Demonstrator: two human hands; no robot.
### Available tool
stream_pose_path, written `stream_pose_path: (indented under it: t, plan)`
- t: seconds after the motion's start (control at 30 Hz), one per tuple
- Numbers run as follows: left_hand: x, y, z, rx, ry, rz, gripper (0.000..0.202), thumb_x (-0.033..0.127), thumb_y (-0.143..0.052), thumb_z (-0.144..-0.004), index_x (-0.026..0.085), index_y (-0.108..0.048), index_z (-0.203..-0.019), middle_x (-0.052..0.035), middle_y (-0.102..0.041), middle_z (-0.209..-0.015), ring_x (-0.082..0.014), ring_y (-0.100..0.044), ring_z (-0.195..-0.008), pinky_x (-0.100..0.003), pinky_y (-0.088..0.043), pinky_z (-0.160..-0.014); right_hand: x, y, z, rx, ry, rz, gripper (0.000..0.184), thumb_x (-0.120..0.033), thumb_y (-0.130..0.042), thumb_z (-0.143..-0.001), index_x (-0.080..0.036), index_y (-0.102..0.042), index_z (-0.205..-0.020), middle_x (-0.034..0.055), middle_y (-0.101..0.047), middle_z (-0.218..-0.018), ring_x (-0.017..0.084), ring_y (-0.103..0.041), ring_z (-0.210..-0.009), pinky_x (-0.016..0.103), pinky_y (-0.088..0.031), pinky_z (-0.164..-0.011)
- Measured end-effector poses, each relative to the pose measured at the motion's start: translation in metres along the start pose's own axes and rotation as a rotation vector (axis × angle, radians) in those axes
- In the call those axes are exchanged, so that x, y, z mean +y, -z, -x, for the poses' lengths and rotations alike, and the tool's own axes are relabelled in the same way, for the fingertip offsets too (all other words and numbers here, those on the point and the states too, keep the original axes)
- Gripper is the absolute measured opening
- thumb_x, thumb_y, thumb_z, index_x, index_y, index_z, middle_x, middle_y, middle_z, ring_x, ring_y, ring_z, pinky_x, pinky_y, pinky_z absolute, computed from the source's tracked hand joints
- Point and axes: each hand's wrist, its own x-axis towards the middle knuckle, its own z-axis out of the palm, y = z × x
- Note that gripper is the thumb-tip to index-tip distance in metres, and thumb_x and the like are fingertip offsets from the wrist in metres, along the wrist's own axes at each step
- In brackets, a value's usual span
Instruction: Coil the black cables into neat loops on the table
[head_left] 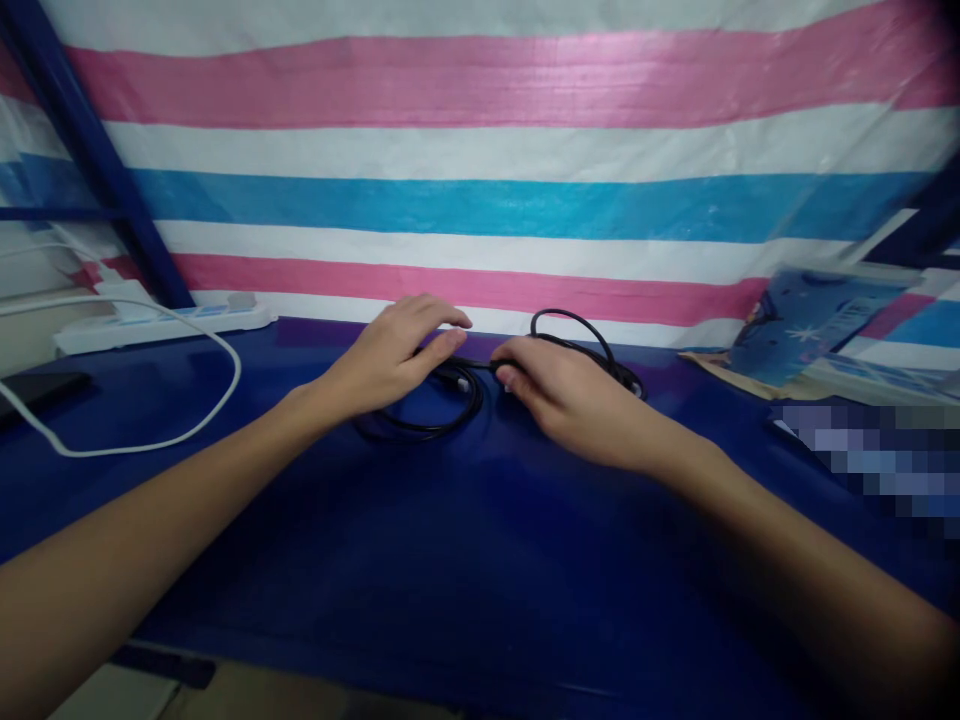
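A black cable (480, 400) lies at the back of the blue table, with one coil under my left hand and another loop rising behind my right. My left hand (397, 350) hovers over or rests lightly on the left coil, thumb and index finger apart, gripping nothing visible. A clear-looking connector end shows inside that coil. My right hand (574, 395) is closed, thumb against fingers, around a thicker black part of the cable. From there a straight stretch of cable runs left toward my other hand. The rest of the right loop is partly hidden behind my knuckles.
At the left stand a white power strip (217, 318) and a looping white cord (236, 365), beside a dark flat object (45, 392). A blue printed packet (806, 325) leans at the right. Behind the blue table (480, 560) hangs a striped sheet (480, 205).
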Motion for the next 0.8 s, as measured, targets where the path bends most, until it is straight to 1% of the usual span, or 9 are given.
stream_pose_path:
  t: [0.07, 0.13, 0.23, 0.33, 0.47, 0.6, 0.67, 0.73, 0.8]
  plan:
    - [0.005, 0.003, 0.0, 0.136, -0.095, -0.047, 0.028, 0.035, -0.042, -0.095, 0.017, -0.062, -0.103, -0.0058, -0.066, -0.108, -0.0178, -0.056, -0.106, -0.032, -0.039, -0.096, 0.001, 0.005, -0.001, 0.091, -0.089, -0.295, 0.02, -0.031, -0.039, -0.096, -0.016, -0.052, -0.091, 0.0039, -0.055, -0.08, 0.015, -0.05, -0.071, 0.028, -0.038, -0.064]
    - [0.006, 0.006, -0.001, 0.214, -0.093, -0.064, 0.027, 0.031, -0.043, -0.095, 0.018, -0.06, -0.11, -0.0056, -0.065, -0.111, -0.0179, -0.056, -0.107, -0.033, -0.04, -0.097, -0.001, 0.008, -0.002, 0.132, -0.168, -0.63, 0.021, -0.034, -0.04, -0.095, -0.018, -0.049, -0.085, 0.0022, -0.052, -0.076, 0.013, -0.049, -0.066, 0.027, -0.04, -0.061]
    - [0.0, 0.01, -0.001, 0.273, 0.03, 0.035, 0.032, 0.028, -0.038, -0.097, 0.016, -0.055, -0.12, -0.0077, -0.065, -0.111, -0.0171, -0.058, -0.105, -0.032, -0.042, -0.093, -0.01, 0.01, -0.004, 0.152, -0.234, -1.028, 0.024, -0.035, -0.044, -0.094, -0.018, -0.048, -0.079, 0.0015, -0.049, -0.075, 0.012, -0.05, -0.061, 0.026, -0.043, -0.059]
    - [-0.006, 0.013, -0.003, 0.228, 0.205, 0.216, 0.033, 0.033, -0.04, -0.096, 0.014, -0.056, -0.118, -0.0074, -0.065, -0.099, -0.0154, -0.059, -0.091, -0.029, -0.044, -0.084, -0.018, 0.009, -0.005, 0.202, -0.26, -1.195, 0.031, -0.045, -0.047, -0.092, -0.018, -0.047, -0.076, -0.0001, -0.043, -0.07, 0.01, -0.048, -0.055, 0.025, -0.043, -0.053]
    - [-0.008, 0.015, -0.006, 0.076, 0.304, 0.493, 0.031, 0.039, -0.051, -0.09, 0.013, -0.06, -0.105, -0.0061, -0.064, -0.098, -0.0149, -0.058, -0.09, -0.028, -0.044, -0.08, -0.023, 0.007, -0.005, 0.269, -0.275, -1.202, 0.034, -0.049, -0.047, -0.09, -0.02, -0.042, -0.072, -0.0003, -0.037, -0.068, 0.012, -0.047, -0.056, 0.027, -0.046, -0.053]
    - [-0.006, 0.014, -0.004, -0.109, 0.477, 0.817, 0.027, 0.035, -0.061, -0.083, 0.018, -0.061, -0.104, -0.005, -0.063, -0.105, -0.0165, -0.058, -0.1, -0.025, -0.046, -0.079, -0.025, 0.005, -0.004, 0.31, -0.163, -1.065, 0.037, -0.046, -0.032, -0.094, -0.021, -0.032, -0.067, 0.0013, -0.035, -0.07, 0.015, -0.053, -0.067, 0.031, -0.05, -0.064]
    - [-0.005, 0.012, -0.001, -0.249, 0.541, 0.832, 0.025, 0.034, -0.061, -0.083, 0.019, -0.062, -0.103, -0.0044, -0.064, -0.105, -0.0155, -0.059, -0.098, -0.024, -0.046, -0.08, -0.027, 0.005, -0.004, 0.307, -0.122, -1.029, 0.039, -0.047, -0.03, -0.093, -0.021, -0.029, -0.065, 0.0022, -0.036, -0.072, 0.017, -0.054, -0.074, 0.033, -0.051, -0.07]
    - [-0.004, 0.009, 0.002, -0.357, 0.544, 0.829, 0.024, 0.036, -0.058, -0.085, 0.018, -0.063, -0.1, -0.0044, -0.065, -0.101, -0.0151, -0.061, -0.096, -0.025, -0.047, -0.083, -0.027, 0.005, -0.003, 0.291, -0.088, -0.99, 0.043, -0.052, -0.032, -0.092, -0.021, -0.03, -0.063, 0.0038, -0.041, -0.074, 0.018, -0.055, -0.081, 0.035, -0.05, -0.075]
    - [-0.004, 0.007, 0.002, -0.388, 0.535, 0.858, 0.028, 0.041, -0.054, -0.088, 0.016, -0.062, -0.097, -0.005, -0.067, -0.096, -0.0152, -0.063, -0.092, -0.027, -0.048, -0.084, -0.024, 0.005, -0.003, 0.26, -0.042, -0.812, 0.048, -0.06, -0.032, -0.091, -0.021, -0.036, -0.064, 0.0052, -0.047, -0.077, 0.019, -0.055, -0.082, 0.035, -0.049, -0.074]
